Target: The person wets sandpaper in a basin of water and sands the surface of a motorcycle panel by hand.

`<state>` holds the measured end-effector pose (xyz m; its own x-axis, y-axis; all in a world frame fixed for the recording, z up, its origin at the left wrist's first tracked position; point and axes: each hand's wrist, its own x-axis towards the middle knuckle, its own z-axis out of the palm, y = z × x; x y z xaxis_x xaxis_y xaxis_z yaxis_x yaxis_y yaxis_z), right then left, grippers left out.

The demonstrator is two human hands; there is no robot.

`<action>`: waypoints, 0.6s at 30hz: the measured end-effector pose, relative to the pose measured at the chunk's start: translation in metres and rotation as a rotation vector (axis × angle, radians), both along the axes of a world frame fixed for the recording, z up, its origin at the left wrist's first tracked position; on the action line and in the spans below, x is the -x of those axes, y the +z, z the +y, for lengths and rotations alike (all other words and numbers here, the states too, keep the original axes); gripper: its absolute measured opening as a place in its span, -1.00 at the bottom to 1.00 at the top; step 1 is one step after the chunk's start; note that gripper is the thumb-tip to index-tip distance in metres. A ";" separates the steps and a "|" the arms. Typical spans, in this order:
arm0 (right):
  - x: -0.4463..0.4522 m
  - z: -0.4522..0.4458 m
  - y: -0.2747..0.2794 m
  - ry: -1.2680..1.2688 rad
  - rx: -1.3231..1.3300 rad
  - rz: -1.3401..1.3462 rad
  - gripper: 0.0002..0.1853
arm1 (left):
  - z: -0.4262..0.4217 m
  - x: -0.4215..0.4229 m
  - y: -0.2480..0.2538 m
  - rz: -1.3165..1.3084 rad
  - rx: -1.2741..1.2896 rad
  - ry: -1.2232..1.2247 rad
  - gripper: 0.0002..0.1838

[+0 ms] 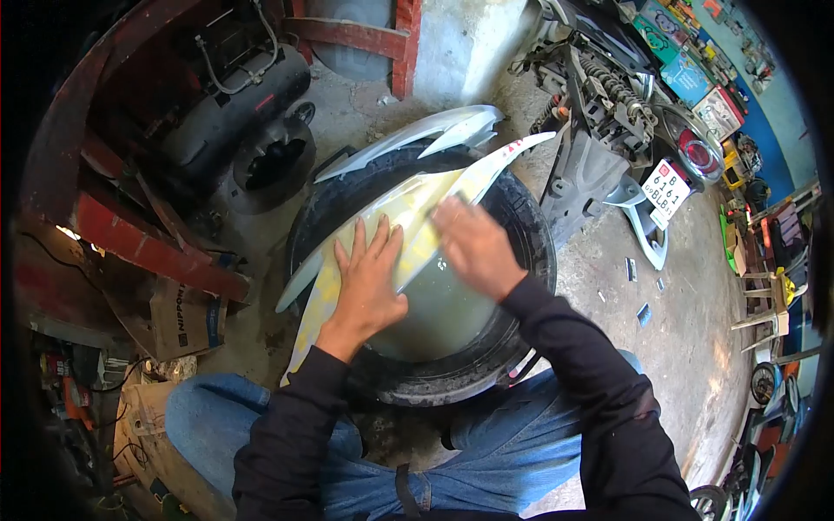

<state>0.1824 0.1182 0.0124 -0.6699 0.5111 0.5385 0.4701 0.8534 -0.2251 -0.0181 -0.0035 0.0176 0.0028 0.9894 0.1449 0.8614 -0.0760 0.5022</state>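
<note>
The left hand (369,282) lies, fingers spread, on a yellow-and-white body panel (415,195) across a black tub (426,395) of cloudy water (443,313). The blurred right hand (478,250) touches the panel farther right; anything in its grasp is hidden. A whiter panel (408,132) rests at the far rim, left of a motorcycle (599,117).

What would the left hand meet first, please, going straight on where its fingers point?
Past the yellowish panel under it, the left hand would probably meet the white panel beyond, though depth is unclear.
</note>
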 end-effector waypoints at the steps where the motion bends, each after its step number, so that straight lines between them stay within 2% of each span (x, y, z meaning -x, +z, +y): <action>1: 0.000 -0.023 0.002 0.110 0.046 -0.022 -0.55 | 0.001 0.001 0.000 0.003 -0.008 -0.004 0.03; 2: -0.001 -0.033 0.003 0.222 0.092 -0.046 -0.58 | 0.000 0.001 -0.002 0.009 -0.012 -0.005 0.03; 4: -0.010 -0.006 0.000 0.266 0.084 -0.044 -0.58 | -0.001 0.000 -0.004 0.007 -0.008 -0.002 0.03; 6: -0.011 0.026 0.007 0.034 0.057 -0.039 -0.53 | -0.001 0.000 0.000 0.004 -0.006 -0.007 0.03; 8: -0.008 0.006 0.005 -0.002 0.003 -0.052 -0.51 | -0.004 0.000 -0.002 0.001 0.003 -0.008 0.03; 10: -0.004 -0.029 0.002 0.266 0.009 -0.056 -0.57 | 0.003 0.002 0.000 0.000 -0.013 -0.002 0.03; 12: -0.008 -0.016 0.005 0.292 0.049 -0.056 -0.58 | 0.001 0.001 -0.005 0.010 -0.017 0.001 0.02; 14: -0.007 0.017 0.008 0.062 0.030 -0.011 -0.56 | 0.004 0.002 0.000 0.005 -0.012 0.003 0.02; 16: -0.004 0.001 0.000 0.016 0.022 -0.025 -0.50 | 0.001 0.001 0.003 0.008 -0.006 -0.010 0.02; 18: -0.001 -0.033 -0.001 0.214 0.040 -0.065 -0.54 | 0.000 0.001 0.003 -0.010 0.026 -0.002 0.02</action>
